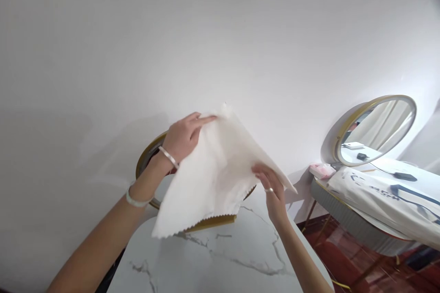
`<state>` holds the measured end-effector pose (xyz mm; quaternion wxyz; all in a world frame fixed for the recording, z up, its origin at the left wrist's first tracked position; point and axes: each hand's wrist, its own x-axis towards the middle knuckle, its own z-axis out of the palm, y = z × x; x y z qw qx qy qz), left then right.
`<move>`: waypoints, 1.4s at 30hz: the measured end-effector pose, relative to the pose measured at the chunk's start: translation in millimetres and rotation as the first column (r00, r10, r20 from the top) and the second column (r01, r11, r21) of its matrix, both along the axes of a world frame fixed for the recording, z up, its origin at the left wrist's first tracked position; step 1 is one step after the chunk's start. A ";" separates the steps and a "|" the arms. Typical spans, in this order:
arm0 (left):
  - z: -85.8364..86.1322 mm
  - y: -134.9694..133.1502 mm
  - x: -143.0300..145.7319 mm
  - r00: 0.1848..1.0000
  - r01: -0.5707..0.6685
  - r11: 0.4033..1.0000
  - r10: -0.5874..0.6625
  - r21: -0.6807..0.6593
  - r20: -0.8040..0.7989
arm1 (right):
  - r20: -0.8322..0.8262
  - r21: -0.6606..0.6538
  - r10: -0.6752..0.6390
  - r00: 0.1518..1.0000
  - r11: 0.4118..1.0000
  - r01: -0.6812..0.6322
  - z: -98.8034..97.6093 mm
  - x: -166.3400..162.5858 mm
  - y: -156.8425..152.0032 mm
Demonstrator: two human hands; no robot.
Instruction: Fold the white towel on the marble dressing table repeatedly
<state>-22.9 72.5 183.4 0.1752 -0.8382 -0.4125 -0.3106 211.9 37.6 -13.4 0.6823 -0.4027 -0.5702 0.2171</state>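
Note:
A thin white cloth (220, 174) with a zigzag-cut lower edge hangs spread between my two hands. My left hand (184, 136) grips its upper left edge, index finger stretched along the top. My right hand (271, 187), wearing a ring, holds the cloth's right side lower down; some fingertips look hidden by the fabric. Behind the cloth is a round gold-rimmed mirror (140, 161), mostly covered from view. The mirror's gold base (215, 224) shows under the zigzag edge, on a white marble-patterned table (240, 256).
A pale wall (206, 32) rises close behind the table. To the right, a second table (357, 219) carries another round mirror (380, 130), a pink-and-white packet (322, 170), a white printed fabric or bag (364, 187) and a small dark object (405, 176). The floor (347, 256) is reddish.

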 end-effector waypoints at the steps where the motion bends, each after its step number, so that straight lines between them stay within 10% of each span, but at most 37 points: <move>1: 6.2 13.7 -1.9 0.998 -0.059 0.998 0.059 -0.005 0.004 | 0.069 0.057 -0.084 0.994 0.995 0.080 14.1 -5.5 10.7; 5: 4.4 51.5 0.0 0.969 -0.248 0.969 0.248 -0.016 -0.008 | 0.345 0.153 -0.328 0.879 0.944 0.293 47.4 -33.4 55.1; 9: -14.0 55.7 11.9 0.975 -0.185 0.954 0.209 0.236 -0.079 | 0.420 0.181 -0.401 0.814 0.916 0.357 54.9 -49.3 89.2; 19: -4.0 64.3 4.1 0.952 0.073 0.996 -0.086 0.055 0.293 | 0.342 0.291 -0.557 0.757 0.828 0.478 18.1 -28.8 95.1; 27: -13.8 64.2 32.3 0.957 -0.036 0.959 0.114 0.281 -0.266 | 0.399 0.403 -0.560 0.726 0.818 0.410 13.2 -31.0 91.9; 34: -31.1 64.7 48.5 0.951 -0.020 0.972 0.090 0.232 -0.294 | 0.331 0.377 -0.518 0.788 0.839 0.393 33.1 -39.2 95.1; 42: -61.8 82.7 96.3 0.865 0.226 0.931 -0.056 0.287 -0.498 | 0.168 0.196 -0.554 0.815 0.829 0.523 -19.6 -24.3 101.9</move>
